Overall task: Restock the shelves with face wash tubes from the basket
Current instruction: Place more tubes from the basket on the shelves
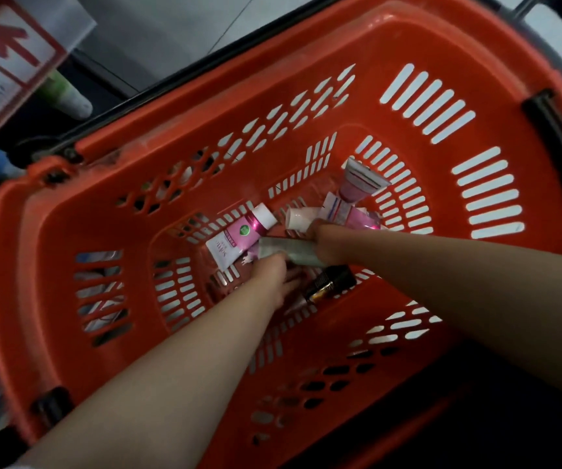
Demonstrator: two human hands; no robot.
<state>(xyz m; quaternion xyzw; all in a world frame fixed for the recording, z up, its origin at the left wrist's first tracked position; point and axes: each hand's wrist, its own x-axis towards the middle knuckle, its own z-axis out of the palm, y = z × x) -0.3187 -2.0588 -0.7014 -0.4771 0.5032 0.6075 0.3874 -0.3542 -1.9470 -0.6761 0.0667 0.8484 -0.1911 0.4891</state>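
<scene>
Pick step: my R hand [318, 247] grips pale tube [286, 252] in basket [273, 79]; L hand [274, 277] beside it (can't tell its grip). Next: lift out & stock.

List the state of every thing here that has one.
basket: upright, holds a few tubes.
pink tube: capped, lying on the basket floor.
far pink tube: propped in the corner, crimp up.
pale green tube: gripped by the right hand.
black tube: lying flat.
left hand: at the pale green tube, grip unclear.
</scene>
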